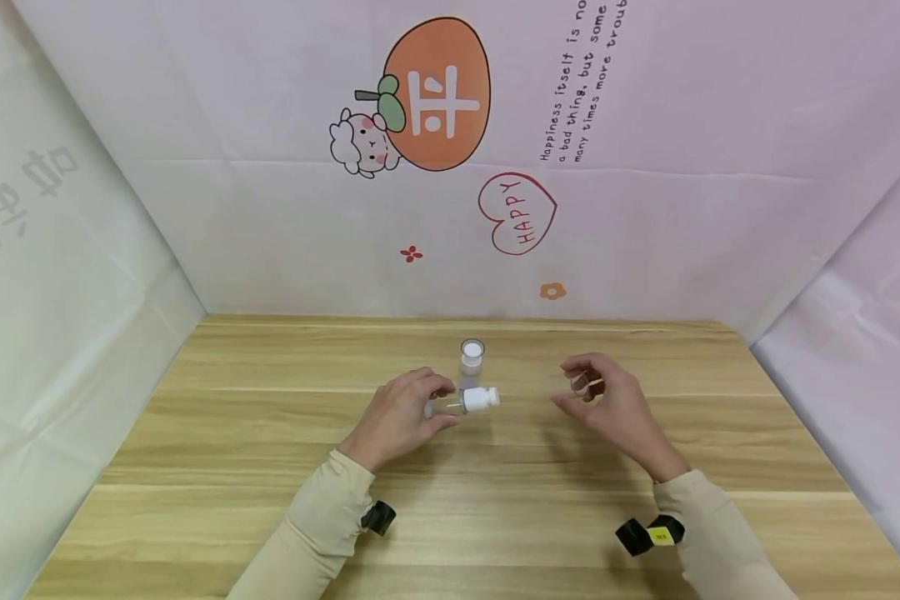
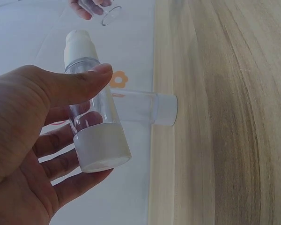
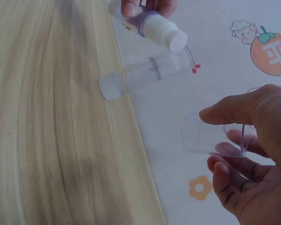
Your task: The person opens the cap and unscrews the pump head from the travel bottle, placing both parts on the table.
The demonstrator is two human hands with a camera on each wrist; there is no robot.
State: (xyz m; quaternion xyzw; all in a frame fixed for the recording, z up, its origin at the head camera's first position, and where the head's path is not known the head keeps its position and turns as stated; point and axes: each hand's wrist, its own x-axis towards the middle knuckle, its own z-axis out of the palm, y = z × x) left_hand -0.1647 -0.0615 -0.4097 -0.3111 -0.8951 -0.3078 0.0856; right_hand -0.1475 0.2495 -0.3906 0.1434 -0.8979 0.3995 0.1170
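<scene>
On the head camera I have two sleeved arms over the desk (image 1: 217, 433), with a printed cloth (image 1: 270, 100) at the far side. The left grip (image 1: 402, 417) is part closed, thumb and fingers round the clear body of a bottle (image 1: 471, 401), whose white pump points right. The right grip (image 1: 613, 404) has a clear cap (image 1: 562, 385) between thumb and fingers, well apart from the pump; the cap is so transparent from here that I make out little beyond an edge. A second bottle (image 1: 472, 360) stands upright just beyond the first, seen nearly from above as a ring round a white top.

My left wrist camera gives me what the head one mostly hides behind the hand: the first bottle's wide white base, and the thumb lying across the body while fingers curl beneath. It also shows the second bottle's white base set on the desk. The right grip only peeks in at the edge.

Through the right wrist camera I get the cap's whole tube shape, thumb on one side and fingers on the other, off the desk. The second bottle shows its full length, with a dark ring partway up.
</scene>
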